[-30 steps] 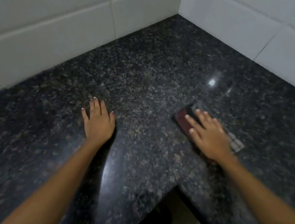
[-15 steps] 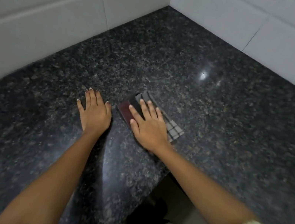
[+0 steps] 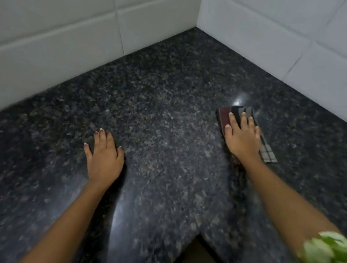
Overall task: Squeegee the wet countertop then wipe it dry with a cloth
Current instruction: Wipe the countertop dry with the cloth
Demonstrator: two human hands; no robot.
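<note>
I am pressing my right hand (image 3: 243, 136) flat, fingers spread, on a folded checked cloth (image 3: 266, 153) that is lying on the dark speckled surface (image 3: 173, 99), over toward the right-hand tiled wall (image 3: 299, 33). The hand is not gripping the cloth, only pinning it down under the palm. My left hand (image 3: 103, 158) is lying open and empty on the surface nearer to me, well apart from the cloth, bracing my weight. No squeegee is showing anywhere, so I judge I am doing the drying step. The stone is shining under the light, and I cannot tell where it is damp. Next I am likely needing to drag the cloth in overlapping passes toward the corner, keeping even pressure so it is not bunching.
</note>
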